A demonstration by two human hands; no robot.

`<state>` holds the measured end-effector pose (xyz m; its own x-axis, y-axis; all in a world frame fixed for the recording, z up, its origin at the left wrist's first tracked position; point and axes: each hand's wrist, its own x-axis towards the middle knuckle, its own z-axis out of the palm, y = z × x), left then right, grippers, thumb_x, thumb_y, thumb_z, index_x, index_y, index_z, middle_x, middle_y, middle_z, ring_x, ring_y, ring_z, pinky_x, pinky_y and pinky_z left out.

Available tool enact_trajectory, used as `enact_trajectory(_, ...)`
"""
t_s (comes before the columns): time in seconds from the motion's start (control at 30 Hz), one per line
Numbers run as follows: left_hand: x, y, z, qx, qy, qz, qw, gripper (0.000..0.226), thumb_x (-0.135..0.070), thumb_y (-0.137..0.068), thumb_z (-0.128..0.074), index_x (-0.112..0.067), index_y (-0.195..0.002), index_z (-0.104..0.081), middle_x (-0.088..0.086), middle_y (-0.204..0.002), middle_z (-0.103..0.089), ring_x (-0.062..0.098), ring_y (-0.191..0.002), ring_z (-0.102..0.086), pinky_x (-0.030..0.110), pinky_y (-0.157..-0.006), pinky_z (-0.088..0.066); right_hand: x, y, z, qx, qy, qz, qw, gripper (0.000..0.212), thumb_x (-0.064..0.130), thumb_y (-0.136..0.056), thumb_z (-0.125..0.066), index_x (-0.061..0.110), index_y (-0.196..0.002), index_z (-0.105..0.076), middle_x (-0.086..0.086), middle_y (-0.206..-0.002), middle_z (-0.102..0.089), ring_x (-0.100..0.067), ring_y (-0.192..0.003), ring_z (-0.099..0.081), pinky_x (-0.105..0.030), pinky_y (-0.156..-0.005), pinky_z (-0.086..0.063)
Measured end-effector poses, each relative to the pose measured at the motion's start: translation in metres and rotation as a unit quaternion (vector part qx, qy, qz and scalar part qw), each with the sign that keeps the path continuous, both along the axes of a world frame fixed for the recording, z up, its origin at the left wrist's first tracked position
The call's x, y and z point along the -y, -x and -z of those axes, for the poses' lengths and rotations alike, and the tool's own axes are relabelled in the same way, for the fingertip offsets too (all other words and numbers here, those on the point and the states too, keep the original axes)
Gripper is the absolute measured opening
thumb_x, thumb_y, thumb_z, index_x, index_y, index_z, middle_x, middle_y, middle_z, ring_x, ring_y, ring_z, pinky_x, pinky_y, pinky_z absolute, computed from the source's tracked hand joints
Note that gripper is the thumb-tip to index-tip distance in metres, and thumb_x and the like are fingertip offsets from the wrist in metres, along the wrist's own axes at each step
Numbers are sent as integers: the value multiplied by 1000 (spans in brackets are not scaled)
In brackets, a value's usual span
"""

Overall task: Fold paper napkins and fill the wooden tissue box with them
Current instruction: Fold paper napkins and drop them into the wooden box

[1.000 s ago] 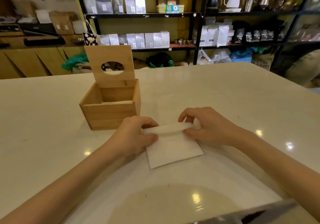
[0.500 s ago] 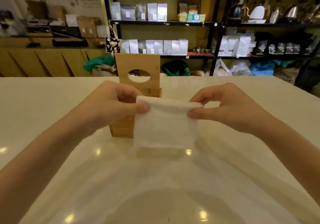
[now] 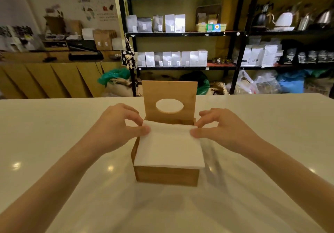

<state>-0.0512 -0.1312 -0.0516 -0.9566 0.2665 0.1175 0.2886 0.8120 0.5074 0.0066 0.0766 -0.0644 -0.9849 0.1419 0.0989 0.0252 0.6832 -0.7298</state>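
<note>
— Where is the napkin (image 3: 169,148)?
— In the middle, over the wooden box (image 3: 167,176).
— Who holds it?
— The left hand (image 3: 117,126) and right hand (image 3: 223,129) pinch its far corners. It maybe touches the box rim.

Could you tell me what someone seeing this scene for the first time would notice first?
Probably the white napkin, held at its far corners by the left hand and right hand and draped over the open wooden tissue box at the centre of the pale table. Next, the box's lid standing upright behind it, with its oval hole.
</note>
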Motion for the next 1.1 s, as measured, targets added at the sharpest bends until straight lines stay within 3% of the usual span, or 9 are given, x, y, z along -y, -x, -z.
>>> enact_trajectory(0.17,0,18,4,30,32,25,999,10,-34,-75,-69,-32,-70,-61,-3,-137,-48,17,-125,-39,37,-99,-35,5,15,1,16,-79,28,996,14,27,-75,-72,22,-87,-75,-3,-140,-49,-18,-139,-24,-47,-112,-21)
enact_trajectory(0.27,-3,26,6,31,44,28,998,6,-33,-74,-70,-29,-75,-66,-3,-140,-46,18,-129,-36,39,-101,-34,10,22,4,32,-141,36,989,13,29,-75,-71,24,-85,-75,-2,-129,-58,-20,-136,-25,-52,-110,-20)
enact_trajectory(0.4,-10,33,8,-1,133,48,990,16,-35,-76,-69,-23,-87,-72,-3,-146,-39,19,-140,-17,48,-111,-25,20,29,4,65,-239,38,968,9,27,-79,-67,25,-84,-75,5,-115,-63,-21,-136,-24,-57,-112,-10)
enact_trajectory(0.57,-23,36,17,-27,179,45,982,9,-33,-78,-66,-24,-78,-69,-2,-138,-47,20,-142,-9,55,-112,-9,29,37,4,88,-312,49,945,13,26,-80,-62,22,-87,-73,3,-106,-66,-25,-133,-28,-62,-109,-4)
enact_trajectory(0.73,-30,40,22,-15,256,47,966,10,-30,-82,-63,-22,-85,-67,1,-134,-48,25,-142,-5,63,-109,-4,35,39,5,98,-379,59,918,10,20,-84,-56,19,-86,-67,-2,-105,-63,-29,-128,-32,-66,-107,-3)
enact_trajectory(0.9,-34,41,23,10,287,58,956,13,-27,-82,-63,-18,-92,-66,3,-120,-54,28,-137,-19,68,-107,-8,39,41,5,109,-422,60,898,11,19,-86,-55,22,-76,-53,-5,-103,-62,-30,-126,-34,-70,-105,-1)
enact_trajectory(1.0,-34,40,23,19,285,63,956,12,-27,-80,-66,-18,-88,-67,2,-101,-55,26,-119,-39,68,-106,-16,40,41,3,117,-429,56,894,9,20,-86,-56,22,-78,-53,-4,-94,-56,-30,-123,-36,-71,-105,-1)
enact_trajectory(1.1,-32,39,23,29,266,65,961,11,-27,-77,-69,-18,-84,-67,2,-101,-61,24,-109,-47,66,-105,-21,40,40,1,123,-432,45,892,7,20,-85,-57,22,-80,-53,-4,-97,-58,-30,-122,-37,-71,-105,-2)
